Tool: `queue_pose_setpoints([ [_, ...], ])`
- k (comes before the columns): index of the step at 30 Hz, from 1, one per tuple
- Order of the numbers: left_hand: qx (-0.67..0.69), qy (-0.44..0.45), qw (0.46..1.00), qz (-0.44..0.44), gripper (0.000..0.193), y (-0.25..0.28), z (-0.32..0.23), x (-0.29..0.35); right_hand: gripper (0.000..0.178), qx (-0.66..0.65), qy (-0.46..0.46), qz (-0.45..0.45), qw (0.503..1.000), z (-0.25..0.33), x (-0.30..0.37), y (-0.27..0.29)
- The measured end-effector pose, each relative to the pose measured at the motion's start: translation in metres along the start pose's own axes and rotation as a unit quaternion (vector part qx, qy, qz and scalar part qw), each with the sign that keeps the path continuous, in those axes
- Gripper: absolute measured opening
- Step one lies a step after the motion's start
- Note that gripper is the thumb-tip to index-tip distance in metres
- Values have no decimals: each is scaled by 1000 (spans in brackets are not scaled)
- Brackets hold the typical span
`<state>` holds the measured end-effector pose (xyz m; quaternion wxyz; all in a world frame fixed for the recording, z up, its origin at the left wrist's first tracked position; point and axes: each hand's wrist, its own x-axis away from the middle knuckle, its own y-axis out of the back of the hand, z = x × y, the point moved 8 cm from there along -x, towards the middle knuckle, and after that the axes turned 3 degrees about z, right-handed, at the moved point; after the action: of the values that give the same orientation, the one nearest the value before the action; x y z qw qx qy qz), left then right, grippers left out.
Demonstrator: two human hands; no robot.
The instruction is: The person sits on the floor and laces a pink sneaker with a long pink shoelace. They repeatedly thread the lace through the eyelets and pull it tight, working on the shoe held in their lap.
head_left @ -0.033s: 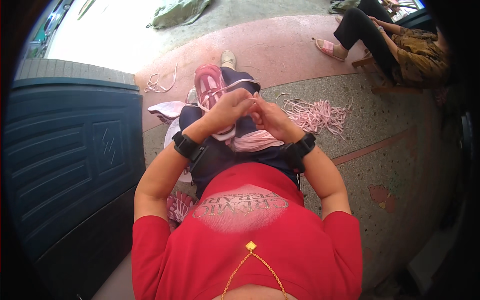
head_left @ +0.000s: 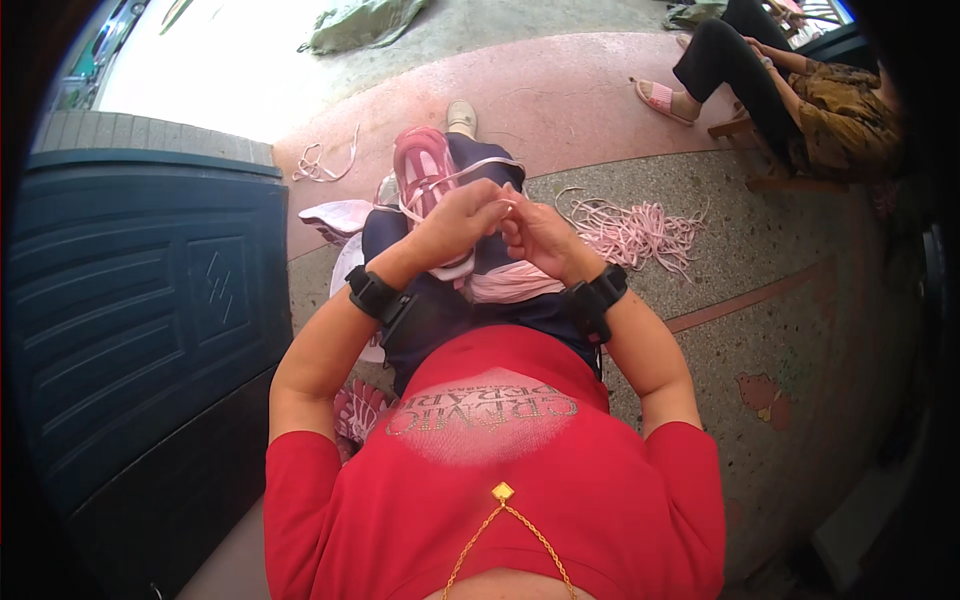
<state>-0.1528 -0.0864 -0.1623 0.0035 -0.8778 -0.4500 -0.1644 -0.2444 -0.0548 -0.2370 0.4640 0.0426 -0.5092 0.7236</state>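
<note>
On my lap stands a pink and white shoe upper [head_left: 425, 172], its pale lace [head_left: 480, 165] looping out to the right. My left hand [head_left: 465, 215] is closed in front of the shoe and covers part of it. Fingertips touching it, my right hand [head_left: 540, 235] is closed too. A small pale bit of shoelace shows between the pinched fingers of both hands; most of it is hidden. Under my right wrist a bundle of pink laces [head_left: 515, 283] lies across my thigh.
A heap of loose pink laces [head_left: 645, 235] lies on the floor to the right, and a stray lace [head_left: 325, 165] at the left. More shoe pieces [head_left: 338, 218] sit beside my left leg. A blue door [head_left: 150, 270] stands left; a seated person [head_left: 800, 100] is at far right.
The view has shifted very slightly. Both hands keep the same pinch, and nothing else has visibly moved.
</note>
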Motion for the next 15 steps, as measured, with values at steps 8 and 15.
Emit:
queue_pose_setpoints([
  [8,74,65,991,-90,20,22,21,20,14,-172,165,-72,968,57,6,-8],
  [15,-284,96,907,-296,26,142,60,46,17,311,489,-302,757,259,101,66],
])
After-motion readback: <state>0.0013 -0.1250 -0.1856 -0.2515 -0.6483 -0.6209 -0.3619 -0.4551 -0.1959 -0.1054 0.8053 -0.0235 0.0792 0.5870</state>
